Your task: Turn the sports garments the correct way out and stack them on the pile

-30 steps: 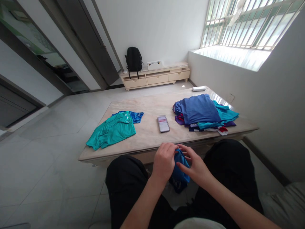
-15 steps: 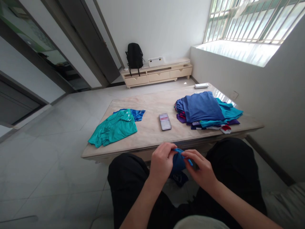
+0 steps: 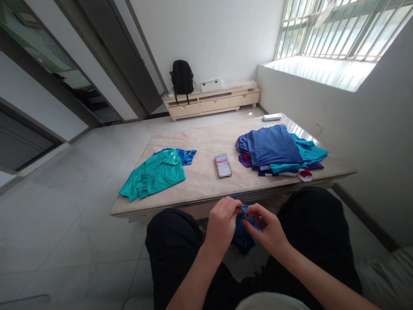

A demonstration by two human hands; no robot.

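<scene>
Between my knees hangs a blue garment point(image 3: 242, 234), with a pale mark on its lower part. My left hand point(image 3: 224, 217) pinches its upper edge from the left. My right hand point(image 3: 263, 224) grips the same edge just to the right, fingers bent inward. Part of the cloth is hidden behind my fingers, and its exact kind does not show. Beyond my hands, a green garment point(image 3: 155, 174) lies on the table at the left, partly over a blue patterned garment point(image 3: 189, 156). A pile of clothes point(image 3: 274, 146), topped by a dark blue piece, lies at the right.
The marble-topped table point(image 3: 200, 185) stands just past my knees. A blurred-out phone-like object point(image 3: 223, 165) lies near its middle, and a white power strip point(image 3: 272, 117) at the far right corner. A black backpack point(image 3: 182, 77) stands on a low cabinet point(image 3: 214, 103) by the wall.
Both hands have come closer together and dropped slightly. The blue cloth's edge, stretched between them before, is now bunched at my fingers, and more of the pale mark shows.
</scene>
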